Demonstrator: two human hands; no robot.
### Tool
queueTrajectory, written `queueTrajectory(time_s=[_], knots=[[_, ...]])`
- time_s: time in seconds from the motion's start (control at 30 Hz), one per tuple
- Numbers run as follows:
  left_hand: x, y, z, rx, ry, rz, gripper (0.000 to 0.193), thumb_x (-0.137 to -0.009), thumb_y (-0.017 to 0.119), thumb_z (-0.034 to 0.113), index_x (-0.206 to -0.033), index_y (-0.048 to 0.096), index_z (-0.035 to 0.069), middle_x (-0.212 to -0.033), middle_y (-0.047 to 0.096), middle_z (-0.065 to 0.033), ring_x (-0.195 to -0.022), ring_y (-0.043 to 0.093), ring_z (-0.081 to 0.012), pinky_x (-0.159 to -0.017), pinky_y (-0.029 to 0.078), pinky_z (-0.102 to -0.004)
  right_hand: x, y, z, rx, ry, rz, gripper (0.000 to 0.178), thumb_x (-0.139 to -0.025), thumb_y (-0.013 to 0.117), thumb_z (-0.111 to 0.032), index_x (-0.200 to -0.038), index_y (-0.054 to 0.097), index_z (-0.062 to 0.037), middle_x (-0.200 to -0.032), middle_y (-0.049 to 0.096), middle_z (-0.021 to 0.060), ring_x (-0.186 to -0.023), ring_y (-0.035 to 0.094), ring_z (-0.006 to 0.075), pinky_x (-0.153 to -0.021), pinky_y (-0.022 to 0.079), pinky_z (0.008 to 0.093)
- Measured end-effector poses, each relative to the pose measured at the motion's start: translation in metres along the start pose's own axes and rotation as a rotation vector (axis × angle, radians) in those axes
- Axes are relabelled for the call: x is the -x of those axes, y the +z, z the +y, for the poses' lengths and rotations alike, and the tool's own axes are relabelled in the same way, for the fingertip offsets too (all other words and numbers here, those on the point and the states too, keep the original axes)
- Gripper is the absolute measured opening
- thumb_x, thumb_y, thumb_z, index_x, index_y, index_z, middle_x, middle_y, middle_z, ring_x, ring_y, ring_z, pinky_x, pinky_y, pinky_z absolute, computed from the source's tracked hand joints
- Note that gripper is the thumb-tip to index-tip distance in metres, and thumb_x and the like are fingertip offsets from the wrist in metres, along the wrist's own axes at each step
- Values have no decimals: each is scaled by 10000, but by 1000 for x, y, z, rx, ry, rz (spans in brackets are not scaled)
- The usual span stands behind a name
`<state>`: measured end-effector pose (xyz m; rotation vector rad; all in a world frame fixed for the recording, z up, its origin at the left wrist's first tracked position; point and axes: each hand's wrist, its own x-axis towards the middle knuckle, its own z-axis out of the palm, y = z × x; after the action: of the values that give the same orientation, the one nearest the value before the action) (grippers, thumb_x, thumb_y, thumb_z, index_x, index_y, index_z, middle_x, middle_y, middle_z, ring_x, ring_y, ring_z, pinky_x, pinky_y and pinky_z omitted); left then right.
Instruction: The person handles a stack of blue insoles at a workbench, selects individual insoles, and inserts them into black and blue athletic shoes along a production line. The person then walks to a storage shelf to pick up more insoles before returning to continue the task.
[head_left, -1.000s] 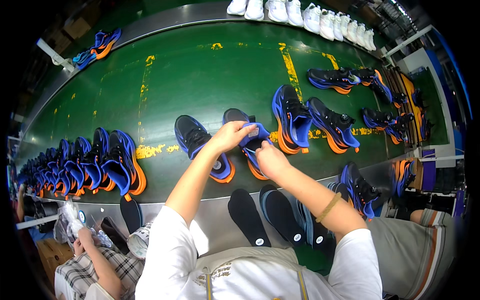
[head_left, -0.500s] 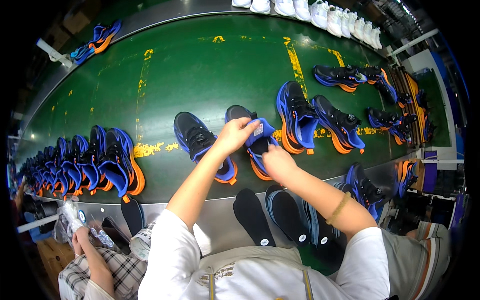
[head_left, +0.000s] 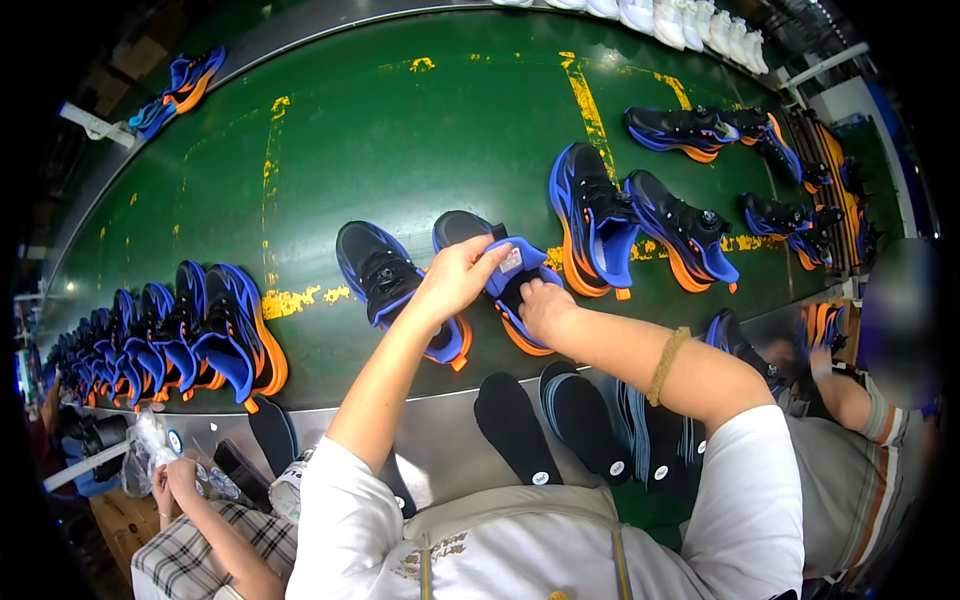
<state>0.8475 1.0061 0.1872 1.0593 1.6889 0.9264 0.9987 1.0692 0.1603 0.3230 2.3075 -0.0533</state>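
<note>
A black and blue shoe with an orange sole [head_left: 463,226] stands on the green belt between my hands. My left hand [head_left: 457,283] is closed on its blue-lined tongue [head_left: 522,264], pulling it up so that a pale label shows. The fingers of my right hand [head_left: 547,309] are curled together and reach into the shoe's opening beside the collar. Their tips are hidden inside, so what they pinch cannot be made out. Just left of this shoe stands a matching one [head_left: 375,262], partly behind my left forearm.
Matching shoes [head_left: 238,330] line the belt [head_left: 350,140] at left; others [head_left: 590,215] stand at right. Black insoles [head_left: 512,425] lie along the metal edge before me. White shoes [head_left: 680,22] line the far side. People sit at both sides; a hand [head_left: 178,482] shows at lower left.
My right hand has pushed a little deeper into the shoe opening. My left hand keeps the tongue. The whole view has shifted slightly, and the person at right has leaned in.
</note>
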Motion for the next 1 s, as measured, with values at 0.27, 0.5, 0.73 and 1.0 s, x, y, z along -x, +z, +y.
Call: queueTrajectory(time_s=[0.27,0.5,0.73,1.0], knots=[[3,10,3,-95,87,195,289,-853,541,290,-1000,528,42,-816,532,-123,-692,537,-227,-621,440,-338,5,-4,16,172,-321,95,244,-820,453,-166,-927,651,-70,-864,637,72,-958,555,203,-893,379,334],[1,21,4,-625,316,300,338,-768,620,209,-1013,456,46,-1017,481,-147,-717,597,-344,-606,504,-390,49,1,2,-32,-167,109,583,-827,277,-387,-990,619,57,-1010,615,169,-1143,474,216,-1095,-51,418],[24,31,9,-803,491,266,331,-683,694,181,-888,479,35,-984,502,-143,-636,579,-276,-548,471,-353,110,65,-24,-657,43,1017,167,-701,676,-115,-795,582,-14,-1006,512,161,-929,524,339,-831,413,459],[16,1,-3,-1057,741,316,131,-698,580,95,-755,470,52,-939,539,-169,-477,543,-247,-428,466,-344,116,51,-36,-867,-7,1068,284,-778,621,-110,-1037,567,-8,-1144,495,156,-1007,514,324,-852,440,402]])
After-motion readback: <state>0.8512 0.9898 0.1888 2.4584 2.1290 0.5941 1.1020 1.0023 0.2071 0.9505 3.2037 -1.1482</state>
